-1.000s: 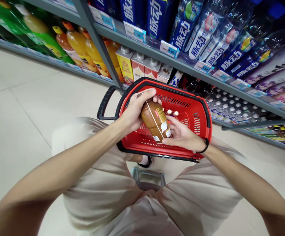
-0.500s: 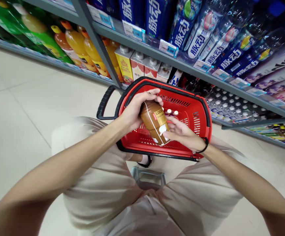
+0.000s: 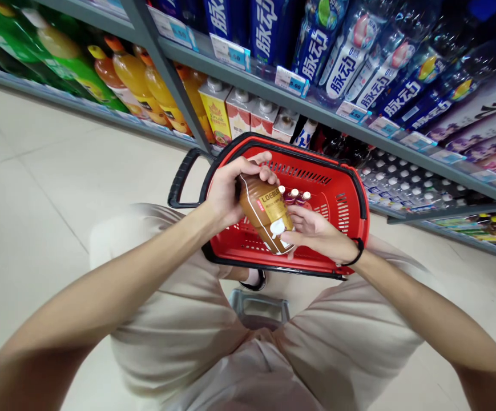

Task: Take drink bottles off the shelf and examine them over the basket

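A brown drink bottle with a gold label lies tilted between my hands, above a red shopping basket. My left hand is wrapped round its upper end, the fingers curled over the top, so the cap is hidden. Near the lower end, my right hand grips the bottle with thumb and fingers. Down in the basket stand several small bottles with white caps, partly covered by the bottle and my right hand. The basket's black handle sticks out to the left.
Ahead runs a grey shelf with blue-labelled drink bottles. Below it stand drink cartons and small white-capped bottles. Orange drink bottles fill the lower left. A grey stool shows between my legs, above the tiled floor.
The bottle has tipped further and turned a little in my hands, its upper end shifting left with my left hand. More of its gold label and of the small bottles shows.
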Tool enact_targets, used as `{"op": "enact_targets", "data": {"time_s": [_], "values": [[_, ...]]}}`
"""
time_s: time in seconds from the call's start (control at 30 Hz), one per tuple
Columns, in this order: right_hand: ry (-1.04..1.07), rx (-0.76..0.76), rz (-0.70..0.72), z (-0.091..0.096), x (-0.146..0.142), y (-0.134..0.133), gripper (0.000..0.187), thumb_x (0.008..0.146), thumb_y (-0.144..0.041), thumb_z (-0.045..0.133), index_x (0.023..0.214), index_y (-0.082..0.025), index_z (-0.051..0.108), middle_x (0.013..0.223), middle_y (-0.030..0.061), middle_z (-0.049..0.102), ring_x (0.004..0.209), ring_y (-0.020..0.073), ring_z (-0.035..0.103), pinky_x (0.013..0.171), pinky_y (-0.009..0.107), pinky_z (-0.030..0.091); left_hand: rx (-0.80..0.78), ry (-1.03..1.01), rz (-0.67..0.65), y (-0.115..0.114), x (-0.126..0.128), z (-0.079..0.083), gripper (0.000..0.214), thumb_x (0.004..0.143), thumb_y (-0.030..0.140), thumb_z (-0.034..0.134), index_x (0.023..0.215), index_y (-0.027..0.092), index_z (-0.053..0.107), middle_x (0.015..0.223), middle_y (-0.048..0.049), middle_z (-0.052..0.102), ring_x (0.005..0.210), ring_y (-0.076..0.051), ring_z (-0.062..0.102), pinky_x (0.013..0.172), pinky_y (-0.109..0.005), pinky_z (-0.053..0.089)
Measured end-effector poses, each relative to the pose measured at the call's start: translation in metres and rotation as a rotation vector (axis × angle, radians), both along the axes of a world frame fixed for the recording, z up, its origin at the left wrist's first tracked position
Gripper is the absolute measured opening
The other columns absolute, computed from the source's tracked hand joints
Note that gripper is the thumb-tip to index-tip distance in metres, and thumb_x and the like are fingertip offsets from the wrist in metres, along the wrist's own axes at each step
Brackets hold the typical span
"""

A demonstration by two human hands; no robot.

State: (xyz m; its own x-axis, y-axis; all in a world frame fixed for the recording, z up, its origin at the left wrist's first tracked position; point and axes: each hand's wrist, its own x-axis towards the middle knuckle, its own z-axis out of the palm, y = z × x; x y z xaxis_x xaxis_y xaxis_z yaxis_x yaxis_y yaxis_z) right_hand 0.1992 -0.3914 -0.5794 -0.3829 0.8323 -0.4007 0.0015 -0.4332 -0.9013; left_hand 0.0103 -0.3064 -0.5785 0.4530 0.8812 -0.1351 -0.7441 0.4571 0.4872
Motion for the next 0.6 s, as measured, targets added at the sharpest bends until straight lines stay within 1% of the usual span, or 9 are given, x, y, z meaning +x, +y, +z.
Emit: {"op": "enact_targets", "data": {"time_s": [0.03, 0.1, 0.23, 0.33, 0.43, 0.5, 0.6], "values": [[-0.033, -0.003, -0.014, 0.001, -0.001, 0.000, 0.055, 0.077, -0.029, 0.091, 0.121, -0.020, 0.061, 0.125, 0.0044, 0.069, 0.116, 0.0171, 0.067, 0.105, 0.031, 0.056, 0.017, 0.021, -0.003, -0.001, 0.001, -0.001, 0.021, 0.070, 0.012, 0.057, 0.088, 0.012, 0.067, 0.061, 0.0003, 0.054, 0.063, -0.014, 0.059, 0.076, -0.029, 0.057], [-0.063, -0.013, -0.027, 0.002, -0.002, 0.000, 0.051, 0.079, -0.032, 0.090, 0.119, -0.020, 0.062, 0.127, 0.0048, 0.070, 0.116, 0.0178, 0.068, 0.107, 0.032, 0.055, 0.049, 0.060, -0.009, -0.003, 0.003, -0.002, 0.021, 0.068, 0.012, 0.058, 0.088, 0.012, 0.067, 0.060, 0.0002, 0.054, 0.064, -0.015, 0.060, 0.078, -0.031, 0.058], [-0.065, -0.004, 0.012, 0.004, -0.001, 0.001, 0.049, 0.082, -0.034, 0.087, 0.121, -0.019, 0.061, 0.129, 0.0065, 0.069, 0.119, 0.0191, 0.067, 0.109, 0.034, 0.053, 0.079, 0.079, -0.021, -0.003, 0.004, -0.001, 0.019, 0.069, 0.013, 0.060, 0.086, 0.011, 0.067, 0.058, 0.0002, 0.053, 0.064, -0.016, 0.060, 0.078, -0.033, 0.058], [-0.028, 0.045, 0.075, 0.003, 0.003, 0.002, 0.055, 0.081, -0.032, 0.087, 0.127, -0.019, 0.057, 0.137, 0.0094, 0.065, 0.125, 0.0209, 0.063, 0.113, 0.038, 0.050, 0.028, 0.017, -0.028, -0.002, 0.001, 0.002, 0.017, 0.071, 0.012, 0.059, 0.086, 0.012, 0.066, 0.058, 0.0011, 0.053, 0.063, -0.014, 0.058, 0.077, -0.031, 0.057], [0.038, 0.097, 0.162, 0.002, 0.007, 0.002, 0.059, 0.081, -0.029, 0.087, 0.129, -0.019, 0.054, 0.139, 0.0108, 0.062, 0.125, 0.0210, 0.063, 0.114, 0.040, 0.050, -0.054, -0.084, -0.031, -0.001, -0.003, 0.006, 0.017, 0.072, 0.010, 0.055, 0.087, 0.011, 0.063, 0.056, 0.0025, 0.052, 0.061, -0.012, 0.055, 0.078, -0.030, 0.056], [0.070, 0.101, 0.197, 0.002, 0.009, 0.002, 0.059, 0.083, -0.028, 0.085, 0.130, -0.019, 0.052, 0.134, 0.0100, 0.063, 0.121, 0.0196, 0.064, 0.109, 0.037, 0.054, -0.085, -0.137, -0.032, -0.001, -0.005, 0.008, 0.017, 0.071, 0.009, 0.054, 0.086, 0.012, 0.061, 0.054, 0.0028, 0.051, 0.060, -0.012, 0.054, 0.079, -0.030, 0.055], [0.106, 0.042, 0.229, 0.004, 0.009, 0.001, 0.063, 0.085, -0.028, 0.084, 0.135, -0.022, 0.045, 0.132, 0.0097, 0.063, 0.114, 0.0207, 0.066, 0.084, 0.033, 0.065, -0.085, -0.150, -0.039, 0.000, -0.007, 0.008, 0.018, 0.069, 0.010, 0.055, 0.085, 0.014, 0.061, 0.054, 0.0021, 0.051, 0.059, -0.013, 0.053, 0.077, -0.031, 0.055]]}}
